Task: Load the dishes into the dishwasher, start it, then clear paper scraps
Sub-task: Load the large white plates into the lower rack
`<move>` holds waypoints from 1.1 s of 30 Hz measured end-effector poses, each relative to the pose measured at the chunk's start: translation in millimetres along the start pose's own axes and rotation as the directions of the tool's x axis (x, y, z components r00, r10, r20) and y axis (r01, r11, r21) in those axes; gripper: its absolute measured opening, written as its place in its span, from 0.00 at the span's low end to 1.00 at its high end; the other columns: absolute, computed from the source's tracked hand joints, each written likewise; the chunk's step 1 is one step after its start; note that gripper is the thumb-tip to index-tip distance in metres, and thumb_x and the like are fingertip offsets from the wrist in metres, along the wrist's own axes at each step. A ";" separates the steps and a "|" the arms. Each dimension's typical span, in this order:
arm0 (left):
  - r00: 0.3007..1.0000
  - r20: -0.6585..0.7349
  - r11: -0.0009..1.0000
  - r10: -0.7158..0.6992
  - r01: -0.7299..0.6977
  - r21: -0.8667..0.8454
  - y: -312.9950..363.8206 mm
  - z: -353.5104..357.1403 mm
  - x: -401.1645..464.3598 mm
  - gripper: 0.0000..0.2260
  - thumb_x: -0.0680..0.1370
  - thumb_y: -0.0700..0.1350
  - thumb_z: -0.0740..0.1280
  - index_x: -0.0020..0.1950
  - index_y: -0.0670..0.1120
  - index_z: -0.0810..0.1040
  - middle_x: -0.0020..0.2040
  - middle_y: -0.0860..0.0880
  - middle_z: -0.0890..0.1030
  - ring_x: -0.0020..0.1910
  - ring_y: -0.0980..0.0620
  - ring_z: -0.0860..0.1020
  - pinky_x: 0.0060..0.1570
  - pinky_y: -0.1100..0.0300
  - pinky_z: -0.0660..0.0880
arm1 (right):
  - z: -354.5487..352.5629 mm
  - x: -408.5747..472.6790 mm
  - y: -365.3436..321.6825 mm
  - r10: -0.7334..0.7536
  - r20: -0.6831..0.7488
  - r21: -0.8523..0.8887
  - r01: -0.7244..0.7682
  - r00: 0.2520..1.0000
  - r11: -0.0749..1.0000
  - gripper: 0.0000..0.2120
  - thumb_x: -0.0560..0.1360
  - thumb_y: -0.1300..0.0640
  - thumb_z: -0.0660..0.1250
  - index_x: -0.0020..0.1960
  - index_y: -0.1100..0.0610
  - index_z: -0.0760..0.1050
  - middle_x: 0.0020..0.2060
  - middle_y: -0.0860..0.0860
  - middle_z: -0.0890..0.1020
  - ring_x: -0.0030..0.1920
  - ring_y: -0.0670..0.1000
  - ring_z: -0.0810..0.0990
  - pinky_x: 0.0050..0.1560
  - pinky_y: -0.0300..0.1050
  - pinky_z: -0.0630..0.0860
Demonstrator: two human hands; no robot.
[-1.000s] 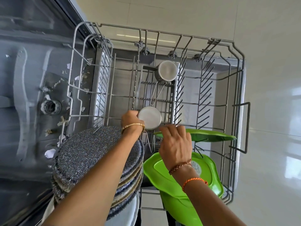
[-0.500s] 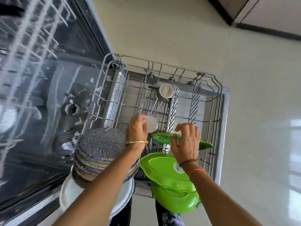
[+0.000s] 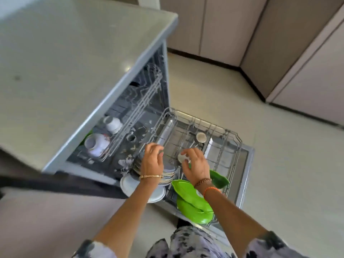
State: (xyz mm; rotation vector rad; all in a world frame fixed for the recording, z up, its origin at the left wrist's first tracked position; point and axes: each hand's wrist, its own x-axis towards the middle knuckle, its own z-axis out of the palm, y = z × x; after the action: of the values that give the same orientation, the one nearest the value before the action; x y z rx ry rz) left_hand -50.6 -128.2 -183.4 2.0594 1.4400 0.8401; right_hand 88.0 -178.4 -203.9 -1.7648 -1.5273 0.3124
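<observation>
The dishwasher's lower rack [image 3: 235, 146] is pulled out over the open door [image 3: 248, 164]. In it stand bright green plates [image 3: 189, 203], another green plate [image 3: 220, 180], a stack of speckled plates [image 3: 168, 175] on a white plate [image 3: 129, 184], and a steel cup [image 3: 201, 137]. A second small steel cup [image 3: 182, 158] sits between my hands. My left hand [image 3: 152, 162] hovers over the plate stack with loosely curled fingers and nothing seen in it. My right hand [image 3: 196, 165] is open, its fingers spread just beside the small cup. Paper scraps [image 3: 126, 162] lie inside the tub.
The upper rack [image 3: 137, 116] holds white cups [image 3: 96, 144] and sits under the grey countertop [image 3: 74, 53]. Beige cabinets [image 3: 297, 53] line the far side. Pale floor tiles [image 3: 279, 183] surround the open door.
The view has pulled far back and up, so the countertop and cabinets now show. Both hands have lifted off the small steel cup and the green plate and hover above the rack.
</observation>
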 end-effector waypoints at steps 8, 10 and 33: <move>0.852 -0.518 0.995 -0.077 0.101 0.019 18.5 -169.3 -155.7 0.09 0.76 0.40 0.57 0.48 0.40 0.76 0.48 0.39 0.75 0.49 0.52 0.70 0.56 0.78 0.60 | -4.3 -63.7 -196.9 -0.349 0.053 0.524 0.272 0.936 0.807 0.10 0.65 0.61 0.55 0.42 0.53 0.73 0.34 0.56 0.76 0.34 0.45 0.70 0.36 0.36 0.68; 0.737 -0.668 0.980 -0.098 0.187 0.063 21.1 -215.5 -204.5 0.09 0.76 0.40 0.58 0.47 0.38 0.77 0.47 0.39 0.76 0.48 0.50 0.71 0.55 0.74 0.64 | -6.8 -88.8 -249.5 -0.372 0.052 0.630 0.259 0.927 0.732 0.07 0.67 0.59 0.58 0.40 0.54 0.74 0.32 0.53 0.74 0.32 0.41 0.69 0.35 0.33 0.67; -0.767 -0.523 0.637 -0.372 0.199 -0.745 33.7 -481.2 -556.4 0.17 0.79 0.45 0.61 0.67 0.44 0.67 0.68 0.47 0.68 0.65 0.50 0.69 0.60 0.62 0.63 | 77.5 -372.4 -616.6 -0.757 0.628 0.737 -0.176 -0.179 0.653 0.19 0.75 0.52 0.65 0.65 0.56 0.71 0.58 0.47 0.74 0.49 0.41 0.74 0.42 0.27 0.67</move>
State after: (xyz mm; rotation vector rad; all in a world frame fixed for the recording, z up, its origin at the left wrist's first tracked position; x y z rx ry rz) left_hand -517.4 -644.0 57.8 -0.8591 2.4624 2.3733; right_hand -508.1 -499.6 53.6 -0.0407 -2.3036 2.0281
